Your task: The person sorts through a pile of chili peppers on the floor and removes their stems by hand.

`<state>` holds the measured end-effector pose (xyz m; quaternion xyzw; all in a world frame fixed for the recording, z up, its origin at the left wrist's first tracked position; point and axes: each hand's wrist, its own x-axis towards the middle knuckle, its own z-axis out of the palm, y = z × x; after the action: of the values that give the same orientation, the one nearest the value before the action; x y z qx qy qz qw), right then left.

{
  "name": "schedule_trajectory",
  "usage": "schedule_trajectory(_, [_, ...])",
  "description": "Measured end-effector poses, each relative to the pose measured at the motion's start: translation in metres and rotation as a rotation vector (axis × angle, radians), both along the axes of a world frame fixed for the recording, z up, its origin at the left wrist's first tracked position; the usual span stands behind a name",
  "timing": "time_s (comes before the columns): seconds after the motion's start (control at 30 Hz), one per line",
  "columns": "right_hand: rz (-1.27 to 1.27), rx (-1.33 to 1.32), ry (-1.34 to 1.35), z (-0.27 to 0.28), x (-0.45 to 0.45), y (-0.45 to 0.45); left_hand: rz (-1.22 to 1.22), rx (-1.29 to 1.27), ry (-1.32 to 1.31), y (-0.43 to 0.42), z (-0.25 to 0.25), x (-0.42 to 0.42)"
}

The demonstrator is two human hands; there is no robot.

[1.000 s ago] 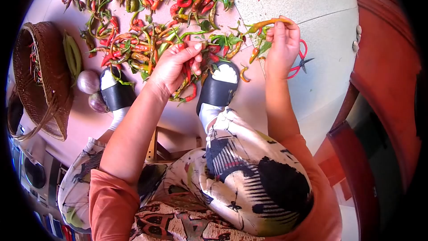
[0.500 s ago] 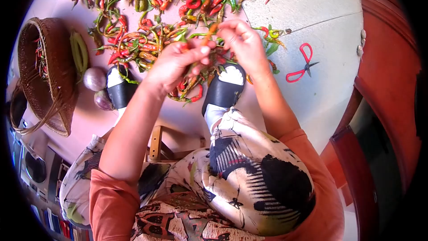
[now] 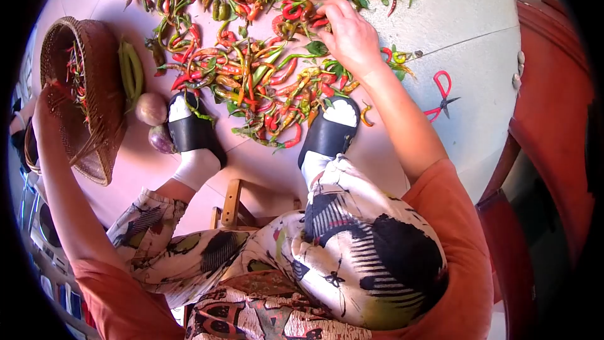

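Since the earlier frame my two hands, which were together over the peppers with an orange one at the fingers, have parted, and the whole view has slid a little. My left hand (image 3: 48, 102) is now out at the mouth of the woven basket (image 3: 104, 82), near the thin red and green peppers inside. It is small and turned away, so I cannot tell whether it is open or closed, or whether it holds anything. My right hand (image 3: 352, 36) has moved up to the far part of the loose peppers (image 3: 242, 69), fingers bent and tips down among red ones; whether they grip one is hidden.

The loose peppers, red, green and orange with leaves attached, lie tangled on the tiled floor in front of my feet, in black sandals (image 3: 196, 133). Beside the basket lie long green pods (image 3: 130, 72) and two round purple vegetables (image 3: 151, 109). Red-handled scissors (image 3: 444, 102) lie apart on my right, untouched.

I judge the step in hand to be a change between peppers: one hand at the basket, the other at the heap. From here, my right hand would need a fingertip pinch on a single pepper, easing it free of neighbouring stems; a hard pull could drag others along. My left would need to clear the basket's rim.
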<state>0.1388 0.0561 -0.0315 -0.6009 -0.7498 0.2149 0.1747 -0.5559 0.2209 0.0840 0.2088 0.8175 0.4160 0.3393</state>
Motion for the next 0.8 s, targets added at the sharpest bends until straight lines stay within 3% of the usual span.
schedule_trajectory(0.13, [-0.019,-0.153,-0.143,0.006,0.002,0.001,-0.185,0.14,0.2,-0.024,-0.007,0.159])
schedule_trajectory(0.17, [-0.006,-0.157,-0.161,0.006,0.003,0.002,-0.339,0.208,0.181,-0.029,-0.014,0.191])
schedule_trajectory(0.2, [0.01,-0.162,-0.181,0.006,0.005,0.001,-0.212,0.257,0.203,-0.043,-0.006,0.277])
schedule_trajectory(0.23, [0.017,-0.164,-0.187,0.005,0.006,0.001,-0.363,0.239,0.111,-0.045,-0.024,0.282])
schedule_trajectory(0.37, [0.016,-0.05,-0.166,-0.003,0.014,-0.009,-0.701,0.32,0.491,-0.088,-0.017,0.404])
schedule_trajectory(0.4, [0.012,-0.059,-0.171,-0.001,0.018,-0.011,-0.783,0.364,0.476,-0.098,-0.026,0.41])
schedule_trajectory(0.5, [-0.089,-0.171,0.006,0.008,0.031,-0.012,-0.906,0.42,0.296,-0.13,-0.037,0.458])
schedule_trajectory(0.53, [-0.092,-0.169,0.007,0.007,0.036,-0.014,-0.929,0.234,0.21,-0.143,-0.039,0.467])
schedule_trajectory(0.6, [-0.467,-0.489,0.575,0.008,0.045,-0.017,-0.794,0.016,-0.267,-0.161,-0.042,0.487])
schedule_trajectory(0.67, [-0.507,-0.434,0.699,0.018,0.05,-0.023,-0.682,-0.179,-0.521,-0.172,-0.041,0.498])
schedule_trajectory(0.73, [-0.773,-0.536,0.999,0.039,0.049,-0.022,-0.669,-0.257,-0.623,-0.18,-0.043,0.505])
schedule_trajectory(0.8, [-0.765,-0.6,1.15,0.035,0.055,-0.032,-0.68,-0.281,-0.62,-0.183,-0.045,0.51])
